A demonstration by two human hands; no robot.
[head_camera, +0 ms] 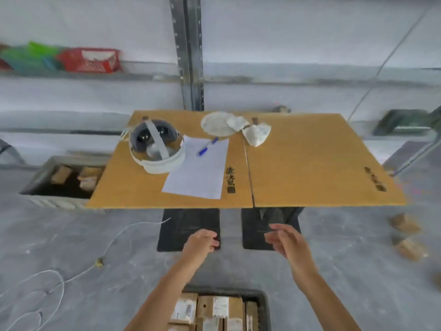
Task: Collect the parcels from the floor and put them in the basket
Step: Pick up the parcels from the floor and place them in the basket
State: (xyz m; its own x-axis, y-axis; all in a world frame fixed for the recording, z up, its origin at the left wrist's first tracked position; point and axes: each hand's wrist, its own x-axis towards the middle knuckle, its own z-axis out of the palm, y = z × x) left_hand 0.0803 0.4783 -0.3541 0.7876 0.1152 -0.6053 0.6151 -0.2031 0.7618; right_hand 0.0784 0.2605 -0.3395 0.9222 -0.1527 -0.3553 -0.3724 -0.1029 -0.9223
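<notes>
A dark basket (263,304) sits on the floor at the bottom centre, filled with several brown cardboard parcels (220,309) bearing white labels. My left hand (201,242) and my right hand (287,240) reach forward above it, both empty with fingers loosely apart. Two brown parcels lie on the floor at the right: one (404,222) nearer the table and another (411,249) below it. A grey crate (40,177) at the left holds a few more parcels (87,179).
A brown cardboard-topped table (310,168) stands ahead, with a white headset (156,146), a paper sheet (198,170), a blue pen (207,146) and crumpled white wrappers (255,132). Black stands (188,228) support it. A white cord (59,280) trails over the floor at left. Shelving runs behind.
</notes>
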